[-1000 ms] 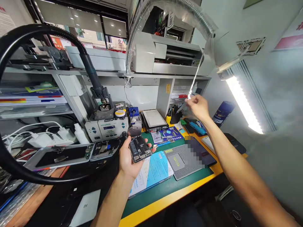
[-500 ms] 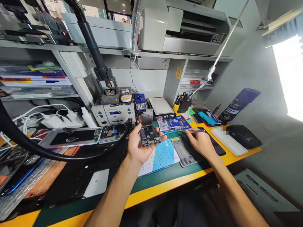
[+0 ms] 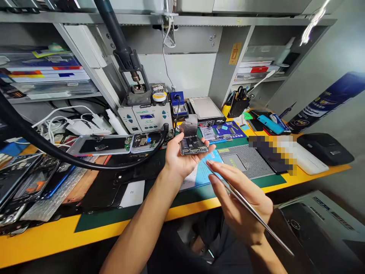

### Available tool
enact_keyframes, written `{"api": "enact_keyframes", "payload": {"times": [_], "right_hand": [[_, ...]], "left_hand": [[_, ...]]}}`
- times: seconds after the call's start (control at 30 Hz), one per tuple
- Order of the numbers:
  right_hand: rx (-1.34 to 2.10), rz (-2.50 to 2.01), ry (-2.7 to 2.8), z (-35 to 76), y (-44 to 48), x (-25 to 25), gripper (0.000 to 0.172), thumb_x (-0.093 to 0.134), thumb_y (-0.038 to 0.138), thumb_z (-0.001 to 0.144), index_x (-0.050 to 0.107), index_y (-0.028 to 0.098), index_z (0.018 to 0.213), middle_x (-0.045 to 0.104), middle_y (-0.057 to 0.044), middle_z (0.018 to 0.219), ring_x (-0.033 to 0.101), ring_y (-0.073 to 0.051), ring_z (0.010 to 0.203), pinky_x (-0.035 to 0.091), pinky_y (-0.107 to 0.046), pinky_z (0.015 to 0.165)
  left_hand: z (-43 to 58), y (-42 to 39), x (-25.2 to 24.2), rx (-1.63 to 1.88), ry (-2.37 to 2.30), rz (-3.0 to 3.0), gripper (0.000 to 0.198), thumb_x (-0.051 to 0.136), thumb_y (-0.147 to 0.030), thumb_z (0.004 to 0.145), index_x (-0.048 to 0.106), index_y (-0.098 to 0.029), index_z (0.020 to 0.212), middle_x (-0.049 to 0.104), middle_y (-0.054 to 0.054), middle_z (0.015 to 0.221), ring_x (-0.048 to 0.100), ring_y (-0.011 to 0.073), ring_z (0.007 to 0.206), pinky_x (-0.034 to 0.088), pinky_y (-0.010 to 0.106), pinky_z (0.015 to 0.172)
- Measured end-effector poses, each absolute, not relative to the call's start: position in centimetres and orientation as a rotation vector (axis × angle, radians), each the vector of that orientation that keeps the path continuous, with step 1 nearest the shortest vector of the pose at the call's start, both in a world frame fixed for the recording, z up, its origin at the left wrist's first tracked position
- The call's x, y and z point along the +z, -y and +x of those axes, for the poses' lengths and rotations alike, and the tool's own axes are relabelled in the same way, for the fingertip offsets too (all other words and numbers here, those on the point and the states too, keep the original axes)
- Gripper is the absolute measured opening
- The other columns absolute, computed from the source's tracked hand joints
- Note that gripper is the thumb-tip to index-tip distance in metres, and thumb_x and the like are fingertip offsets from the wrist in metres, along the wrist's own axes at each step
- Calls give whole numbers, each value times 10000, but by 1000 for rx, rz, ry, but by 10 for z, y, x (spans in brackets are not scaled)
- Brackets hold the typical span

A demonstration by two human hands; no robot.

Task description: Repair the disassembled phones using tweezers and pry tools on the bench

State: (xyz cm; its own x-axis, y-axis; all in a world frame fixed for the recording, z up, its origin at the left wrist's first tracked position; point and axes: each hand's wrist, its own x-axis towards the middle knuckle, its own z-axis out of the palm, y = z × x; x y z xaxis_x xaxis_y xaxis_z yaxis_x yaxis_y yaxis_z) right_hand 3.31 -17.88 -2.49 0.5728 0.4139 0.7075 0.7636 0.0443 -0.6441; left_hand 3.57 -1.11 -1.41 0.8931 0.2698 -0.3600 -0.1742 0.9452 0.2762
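My left hand (image 3: 182,158) holds an opened phone (image 3: 194,145) from below, its battery and inner parts facing up. A dark flap (image 3: 188,125) stands up from the phone's far edge. Close to the camera, my right hand (image 3: 242,198) grips metal tweezers (image 3: 256,215) between thumb and fingers. The tweezers slant down to the lower right, well apart from the phone. Beneath both hands lies a blue and white printed sheet or package (image 3: 199,173). Right of it is a grey perforated mat (image 3: 251,160).
A hot air station (image 3: 146,118) stands at the back, its black hose (image 3: 94,164) arching across the left. Opened phones (image 3: 99,145) and a silver phone cover (image 3: 132,194) lie on the left. A dark phone (image 3: 268,154), a white phone (image 3: 310,156) and a spray can (image 3: 322,104) are on the right.
My right hand has come from the mat's far side toward me, now with tweezers showing in it. The phone in my left hand tilts flatter. The camera view has tipped downward.
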Motion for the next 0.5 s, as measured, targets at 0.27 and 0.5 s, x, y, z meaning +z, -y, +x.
{"api": "enact_keyframes", "payload": {"times": [0.27,0.5], "right_hand": [[-526,-1513,1134,36,146,-38,312,648,19,867,709,196,1116,772,-73,1050,744,-206,987,612,-363,951],[-542,-1563,1139,38,144,-42,270,642,46,885,703,188,1107,769,-88,1067,738,-194,1006,596,-334,964]], "left_hand": [[35,15,-11,224,-497,206,379,373,-367,965,632,-90,975,607,98,663,685,266,705,605,483,782],[34,14,-8,270,-530,190,387,355,-344,967,630,-74,1005,662,126,721,691,270,675,613,508,735]]}}
